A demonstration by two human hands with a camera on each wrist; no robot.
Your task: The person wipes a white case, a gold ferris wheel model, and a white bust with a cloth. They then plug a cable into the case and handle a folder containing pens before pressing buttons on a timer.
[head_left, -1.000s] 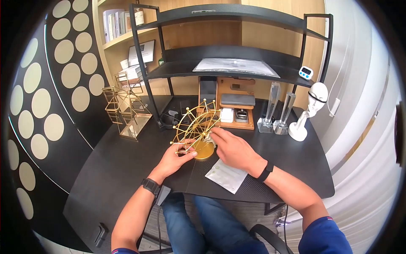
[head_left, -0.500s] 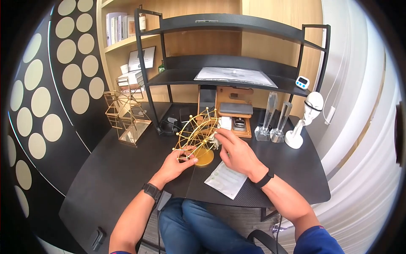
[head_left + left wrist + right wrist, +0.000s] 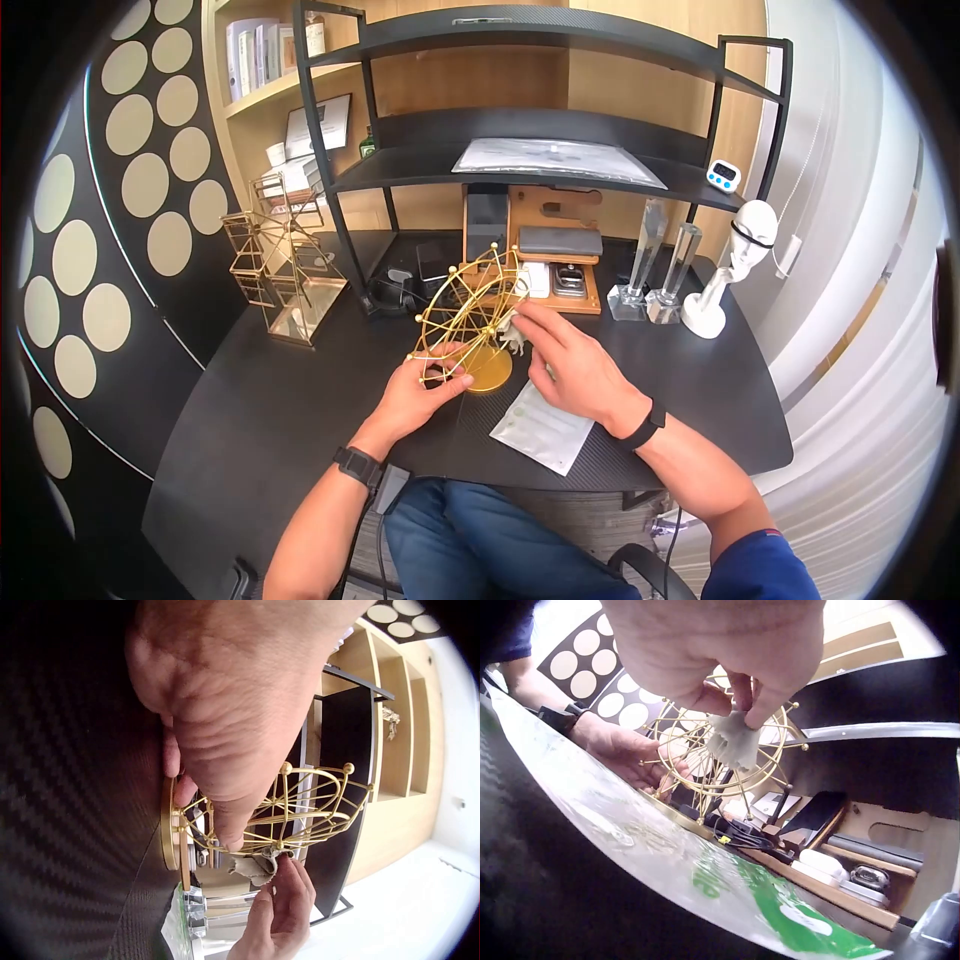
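Observation:
A gold wire Ferris wheel ornament (image 3: 490,330) stands on its round gold base (image 3: 488,374) near the desk's middle. My left hand (image 3: 413,390) grips the wheel's lower left rim, thumb in front and fingers behind the wires. From the right, my right hand (image 3: 578,372) pinches a crumpled greyish-white cloth (image 3: 735,742) between thumb and fingertips. That cloth lies against the wheel near its hub, its loose end hanging in folds. Below the right hand is a white plastic packet (image 3: 543,430) with green print, partly covered by the hand in the head view.
Behind the wheel stands a wooden organizer (image 3: 560,298) with a phone, case and watch. Crystal trophies (image 3: 650,265) and a white head figurine (image 3: 708,305) stand at the right. A gold geometric ornament (image 3: 300,310) is at the left. A black shelf (image 3: 400,175) spans the back.
My right hand and the cloth have shifted slightly right, and more of the cloth shows below the fingers. The wheel's wires look a little turned. My left hand keeps its grip.

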